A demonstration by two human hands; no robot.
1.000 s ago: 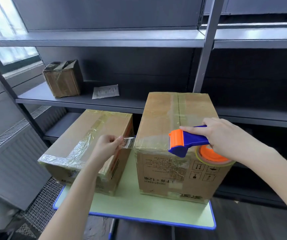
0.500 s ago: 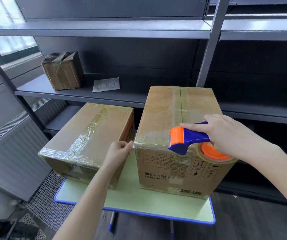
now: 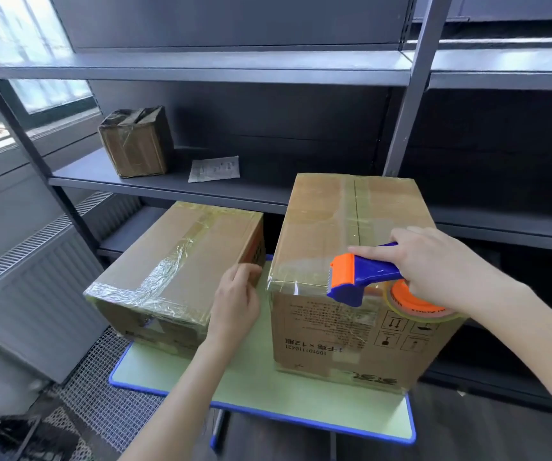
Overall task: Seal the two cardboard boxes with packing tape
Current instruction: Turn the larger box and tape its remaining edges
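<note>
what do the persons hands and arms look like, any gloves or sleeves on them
The left hand and right hand are bare: no gloves, rings, watch or bracelet can be seen. Both forearms are uncovered right to the edge of the picture, so no sleeve is in view.

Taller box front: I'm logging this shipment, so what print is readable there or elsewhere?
"1001011110421", digits uncertain: taller box, front face.
"× 12": line above it, neighbouring characters unclear.
Fine print higher up, lettering on the tape dispenser roll, paper sheet: too blurred to read.
</note>
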